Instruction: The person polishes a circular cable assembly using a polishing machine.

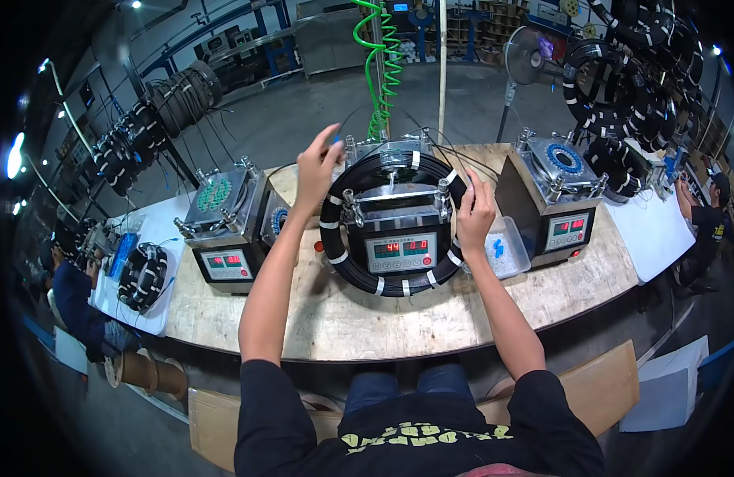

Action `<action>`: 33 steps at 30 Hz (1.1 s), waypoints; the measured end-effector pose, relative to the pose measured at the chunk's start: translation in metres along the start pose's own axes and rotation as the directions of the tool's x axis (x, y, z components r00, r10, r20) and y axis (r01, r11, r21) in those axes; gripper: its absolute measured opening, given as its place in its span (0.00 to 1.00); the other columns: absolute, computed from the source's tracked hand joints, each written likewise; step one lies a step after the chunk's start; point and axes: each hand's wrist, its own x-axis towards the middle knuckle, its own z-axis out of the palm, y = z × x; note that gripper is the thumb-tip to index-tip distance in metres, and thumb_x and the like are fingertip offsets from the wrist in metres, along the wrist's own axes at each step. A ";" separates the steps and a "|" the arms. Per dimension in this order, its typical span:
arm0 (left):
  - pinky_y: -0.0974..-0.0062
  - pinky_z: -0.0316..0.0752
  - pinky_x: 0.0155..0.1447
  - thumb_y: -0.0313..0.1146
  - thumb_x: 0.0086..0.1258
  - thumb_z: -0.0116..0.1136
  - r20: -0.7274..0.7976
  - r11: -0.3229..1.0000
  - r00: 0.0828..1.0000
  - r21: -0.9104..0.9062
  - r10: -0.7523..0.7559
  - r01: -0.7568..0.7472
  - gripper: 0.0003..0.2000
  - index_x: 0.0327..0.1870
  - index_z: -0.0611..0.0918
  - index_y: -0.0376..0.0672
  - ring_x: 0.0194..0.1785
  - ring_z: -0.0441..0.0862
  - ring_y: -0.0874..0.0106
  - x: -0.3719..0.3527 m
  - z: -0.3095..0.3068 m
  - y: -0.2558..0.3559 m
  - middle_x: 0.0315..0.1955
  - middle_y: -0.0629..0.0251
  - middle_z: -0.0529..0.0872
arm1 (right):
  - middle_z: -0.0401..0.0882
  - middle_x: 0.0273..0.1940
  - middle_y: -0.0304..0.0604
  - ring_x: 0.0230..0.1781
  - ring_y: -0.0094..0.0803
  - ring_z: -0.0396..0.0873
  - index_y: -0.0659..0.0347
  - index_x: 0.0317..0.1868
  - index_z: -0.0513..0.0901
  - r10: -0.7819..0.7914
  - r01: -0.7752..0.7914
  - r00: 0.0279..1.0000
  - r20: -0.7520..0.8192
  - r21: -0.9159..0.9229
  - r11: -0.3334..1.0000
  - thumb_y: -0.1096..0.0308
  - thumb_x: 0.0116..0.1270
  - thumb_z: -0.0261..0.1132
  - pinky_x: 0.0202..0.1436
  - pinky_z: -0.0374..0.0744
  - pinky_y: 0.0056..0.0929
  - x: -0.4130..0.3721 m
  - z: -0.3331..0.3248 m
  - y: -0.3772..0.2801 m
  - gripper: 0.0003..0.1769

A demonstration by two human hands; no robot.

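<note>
A coil of black cable (330, 213) with white tape bands hangs around the front of the middle machine (401, 252), whose red display is lit. To the coil's upper left, my left hand (315, 167) is raised, thumb and forefinger nearly together at a small blue tip on a thin black cable end. My right hand (477, 213) is at the coil's right side, its fingers closed on a thin black cable that runs up behind the machine. Metal clamp posts (443, 199) stand on the machine's top between my hands.
Similar machines stand left (228, 262) and right (570, 230) on the wooden table (367, 326). A clear plastic tray (510, 246) with blue pieces lies by my right forearm. Another taped coil (144, 278) rests on the left white table. Green spiral hoses (375, 71) hang behind. Co-workers sit at both sides.
</note>
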 end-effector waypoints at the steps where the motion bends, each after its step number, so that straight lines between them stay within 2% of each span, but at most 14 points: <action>1: 0.79 0.77 0.40 0.31 0.81 0.59 -0.018 0.998 0.999 0.050 -0.030 0.030 0.16 0.65 0.85 0.38 0.33 0.81 0.82 -0.018 -0.016 0.006 0.28 0.66 0.86 | 0.77 0.38 0.51 0.37 0.49 0.80 0.58 0.64 0.85 -0.009 0.009 1.000 -0.025 0.013 1.000 0.78 0.76 0.57 0.44 0.77 0.45 0.001 0.000 -0.001 0.20; 3: 0.76 0.75 0.39 0.28 0.80 0.59 -0.051 0.966 0.999 0.258 0.016 -0.002 0.15 0.64 0.86 0.41 0.31 0.79 0.79 -0.054 -0.042 0.010 0.26 0.65 0.82 | 0.78 0.40 0.51 0.39 0.49 0.80 0.60 0.64 0.85 0.063 -0.063 0.998 -0.015 0.015 0.998 0.77 0.77 0.56 0.46 0.77 0.45 -0.001 -0.003 -0.004 0.20; 11: 0.70 0.76 0.45 0.30 0.82 0.58 -0.130 0.949 0.991 0.306 -0.034 0.072 0.15 0.64 0.88 0.44 0.37 0.81 0.68 -0.148 -0.038 0.001 0.38 0.59 0.87 | 0.79 0.42 0.51 0.49 0.48 0.79 0.61 0.64 0.86 -0.034 0.035 0.999 0.036 -0.045 0.998 0.79 0.74 0.58 0.55 0.77 0.42 -0.025 -0.021 0.012 0.21; 14: 0.68 0.78 0.52 0.35 0.82 0.59 -0.211 0.939 0.972 0.344 0.106 -0.027 0.20 0.72 0.82 0.44 0.43 0.83 0.63 -0.163 -0.018 -0.024 0.46 0.55 0.87 | 0.80 0.45 0.50 0.51 0.47 0.78 0.62 0.65 0.85 0.043 -0.047 0.992 0.119 0.034 0.998 0.78 0.76 0.59 0.59 0.77 0.43 -0.035 -0.033 0.011 0.20; 17: 0.68 0.78 0.60 0.37 0.80 0.63 -0.114 0.959 0.993 0.285 0.021 0.013 0.29 0.80 0.72 0.44 0.51 0.86 0.60 -0.169 -0.010 -0.009 0.52 0.51 0.88 | 0.83 0.58 0.53 0.60 0.45 0.81 0.60 0.73 0.78 0.061 -0.080 0.968 0.244 0.071 0.994 0.76 0.75 0.64 0.67 0.77 0.38 -0.038 -0.043 0.015 0.26; 18: 0.69 0.77 0.65 0.35 0.78 0.65 -0.017 0.963 0.974 0.149 -0.225 0.226 0.34 0.82 0.66 0.42 0.58 0.85 0.61 -0.170 -0.012 0.011 0.58 0.50 0.87 | 0.82 0.61 0.54 0.63 0.44 0.81 0.60 0.74 0.76 0.084 -0.130 0.955 0.283 0.147 0.981 0.76 0.74 0.66 0.68 0.77 0.37 -0.038 -0.044 0.010 0.29; 20: 0.69 0.78 0.65 0.32 0.77 0.65 -0.036 0.975 0.977 0.062 -0.210 0.212 0.33 0.82 0.67 0.42 0.58 0.86 0.64 -0.167 -0.010 0.010 0.58 0.51 0.87 | 0.79 0.70 0.57 0.68 0.39 0.81 0.59 0.79 0.70 0.157 -0.270 0.901 0.404 0.238 0.933 0.78 0.69 0.70 0.73 0.76 0.34 -0.039 -0.046 0.018 0.37; 21: 0.70 0.78 0.64 0.31 0.77 0.65 -0.045 0.978 0.978 0.020 -0.205 0.206 0.33 0.82 0.68 0.42 0.57 0.86 0.65 -0.165 -0.010 0.008 0.58 0.51 0.88 | 0.82 0.67 0.54 0.65 0.36 0.83 0.60 0.77 0.72 0.211 -0.361 0.878 0.429 0.304 0.882 0.79 0.69 0.70 0.69 0.78 0.34 -0.036 -0.043 0.020 0.36; 22: 0.71 0.79 0.61 0.30 0.77 0.65 -0.067 0.991 0.995 0.112 -0.071 0.078 0.33 0.82 0.68 0.42 0.53 0.86 0.69 -0.160 -0.011 0.011 0.56 0.53 0.89 | 0.83 0.66 0.54 0.63 0.36 0.83 0.61 0.77 0.73 0.215 -0.366 0.877 0.430 0.308 0.878 0.79 0.68 0.70 0.68 0.79 0.34 -0.030 -0.044 0.016 0.36; 23: 0.71 0.80 0.59 0.29 0.77 0.64 -0.041 0.988 0.989 0.047 -0.145 0.147 0.33 0.82 0.68 0.42 0.51 0.86 0.69 -0.159 -0.014 0.018 0.55 0.53 0.89 | 0.84 0.65 0.53 0.61 0.36 0.84 0.61 0.76 0.74 0.219 -0.371 0.877 0.427 0.312 0.875 0.80 0.68 0.70 0.67 0.79 0.34 -0.025 -0.046 0.010 0.36; 24: 0.70 0.81 0.59 0.29 0.77 0.64 -0.039 0.983 0.982 0.015 -0.184 0.185 0.33 0.82 0.68 0.42 0.51 0.87 0.68 -0.158 -0.017 0.027 0.55 0.52 0.89 | 0.86 0.62 0.53 0.59 0.36 0.86 0.61 0.75 0.75 0.129 -0.237 0.926 0.355 0.278 0.931 0.79 0.69 0.70 0.64 0.81 0.33 -0.020 -0.046 0.005 0.34; 27: 0.67 0.81 0.58 0.30 0.76 0.64 -0.062 0.983 0.986 0.090 -0.154 0.159 0.33 0.82 0.67 0.42 0.49 0.88 0.63 -0.154 -0.028 0.043 0.54 0.48 0.89 | 0.87 0.60 0.54 0.57 0.35 0.86 0.61 0.75 0.75 0.125 -0.228 0.909 0.397 0.225 0.947 0.77 0.69 0.70 0.62 0.81 0.32 0.002 -0.067 -0.027 0.33; 29: 0.64 0.82 0.57 0.30 0.76 0.64 -0.052 0.976 0.992 0.181 -0.115 0.123 0.34 0.82 0.67 0.41 0.48 0.89 0.60 -0.159 -0.040 0.060 0.52 0.45 0.89 | 0.90 0.49 0.55 0.43 0.33 0.89 0.59 0.76 0.75 0.040 -0.112 0.925 0.377 0.172 0.979 0.70 0.70 0.72 0.48 0.84 0.34 0.006 -0.082 -0.039 0.34; 33: 0.58 0.83 0.55 0.33 0.75 0.64 0.041 0.932 0.998 0.361 -0.054 0.036 0.34 0.81 0.66 0.39 0.51 0.90 0.46 -0.202 -0.063 0.091 0.52 0.37 0.88 | 0.89 0.47 0.59 0.40 0.52 0.90 0.57 0.78 0.72 -0.125 0.142 0.885 0.448 -0.003 0.990 0.64 0.69 0.74 0.43 0.84 0.42 -0.026 -0.129 -0.047 0.38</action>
